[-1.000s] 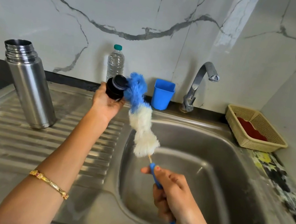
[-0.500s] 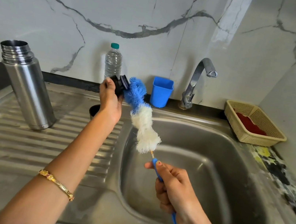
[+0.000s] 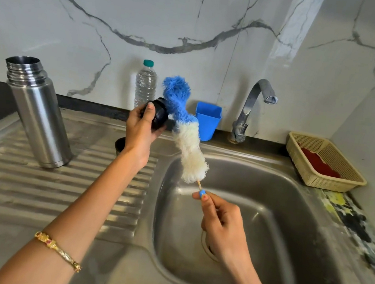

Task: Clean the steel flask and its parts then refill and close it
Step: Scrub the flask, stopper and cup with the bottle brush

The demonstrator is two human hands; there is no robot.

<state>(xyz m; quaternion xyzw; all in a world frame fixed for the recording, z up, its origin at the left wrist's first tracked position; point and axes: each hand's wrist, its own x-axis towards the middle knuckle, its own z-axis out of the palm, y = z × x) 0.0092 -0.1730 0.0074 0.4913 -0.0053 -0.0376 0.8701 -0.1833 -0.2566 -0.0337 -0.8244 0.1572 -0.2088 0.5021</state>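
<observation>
Now, stopper: the black flask stopper (image 3: 158, 115) sits in the left hand (image 3: 141, 130), fingers curled round it, thumb on its side, held up over the back of the draining board.
Change: compared with half a second ago, the stopper has turned so more of its round body faces the camera, and the brush head stands higher, its blue tip now above the stopper rather than level with it.
Brush: the bottle brush (image 3: 184, 129) touches the stopper's right side; the right hand (image 3: 222, 227) pinches its blue handle between thumb and curled fingers, above the sink basin (image 3: 290, 230).
Brush axis: long axis runs from the handle at lower right up to the blue tip at upper left; white bristles lower, blue bristles upper.
Flask: the steel flask (image 3: 37, 112) stands open-mouthed on the ribbed draining board (image 3: 29, 181), well left of the hands, mouth upward.
Behind the wrist: a small dark cup (image 3: 119, 144), mostly hidden by the left hand.
Back ledge: a water bottle (image 3: 145, 84), partly behind the brush tip; a blue tub (image 3: 208, 120) just right of the brush; the tap (image 3: 249, 109).
Right: a beige basket (image 3: 324, 162) holding something red.
</observation>
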